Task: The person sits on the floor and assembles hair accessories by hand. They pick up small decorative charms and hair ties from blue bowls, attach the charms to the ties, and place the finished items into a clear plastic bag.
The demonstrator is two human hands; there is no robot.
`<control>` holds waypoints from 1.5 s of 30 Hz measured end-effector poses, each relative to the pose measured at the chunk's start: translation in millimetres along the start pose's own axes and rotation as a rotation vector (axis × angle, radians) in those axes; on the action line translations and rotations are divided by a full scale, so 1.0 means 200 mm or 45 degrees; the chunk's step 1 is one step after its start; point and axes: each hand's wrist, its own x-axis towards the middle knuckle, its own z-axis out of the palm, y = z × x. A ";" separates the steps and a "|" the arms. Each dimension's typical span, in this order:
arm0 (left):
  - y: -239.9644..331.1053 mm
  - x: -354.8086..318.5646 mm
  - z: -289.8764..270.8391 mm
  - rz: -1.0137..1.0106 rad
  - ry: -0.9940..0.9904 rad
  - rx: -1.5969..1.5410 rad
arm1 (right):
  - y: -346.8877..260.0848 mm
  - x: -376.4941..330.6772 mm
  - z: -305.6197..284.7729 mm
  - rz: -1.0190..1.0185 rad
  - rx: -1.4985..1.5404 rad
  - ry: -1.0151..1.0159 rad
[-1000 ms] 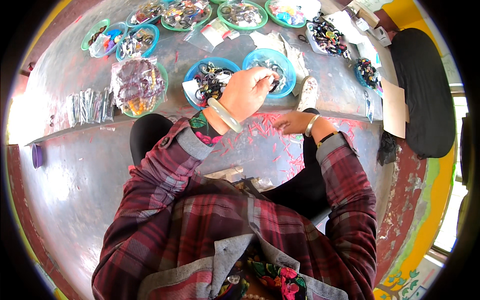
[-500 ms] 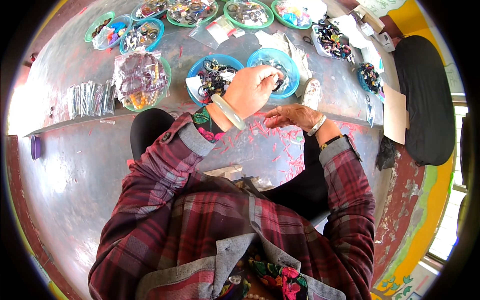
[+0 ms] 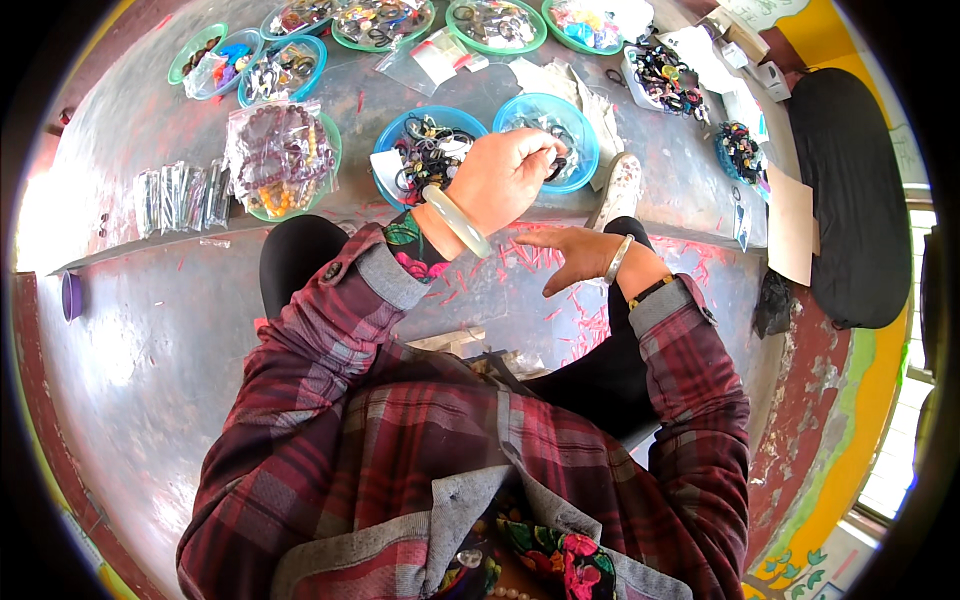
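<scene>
Plaid red sleeves come up from the lower edge, and nearest of the two is the right hand (image 3: 580, 255), lying palm-up and loose with its fingers (image 3: 535, 240) spread open and pointing left, holding nothing, just above the red-flecked floor (image 3: 150, 330). Just beyond and slightly left of it, the left hand (image 3: 505, 175) is raised with its fingers curled shut around a small dark hair tie (image 3: 556, 165), which peeks out on the right side of the fist, toward the blue bowl (image 3: 583, 125). So little of the hair tie shows that I cannot tell its long axis or which way it points. It sits right over the near rim of that bowl, so the left hand is clearly the nearer one. Farther off, another blue bowl (image 3: 392, 135) of dark ties stands beside it, and green bowls (image 3: 490, 25) line the far edge
</scene>
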 end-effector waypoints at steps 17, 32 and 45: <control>0.01 0.00 -0.02 -0.062 -0.021 -0.010 | -0.10 -0.02 -0.14 0.043 0.752 0.091; 0.00 -0.01 -0.01 -0.017 -0.005 0.026 | -0.16 -0.05 -0.10 0.097 0.752 -0.092; -0.01 -0.01 -0.03 -0.028 0.024 -0.015 | -0.05 0.10 0.04 0.435 0.712 -0.149</control>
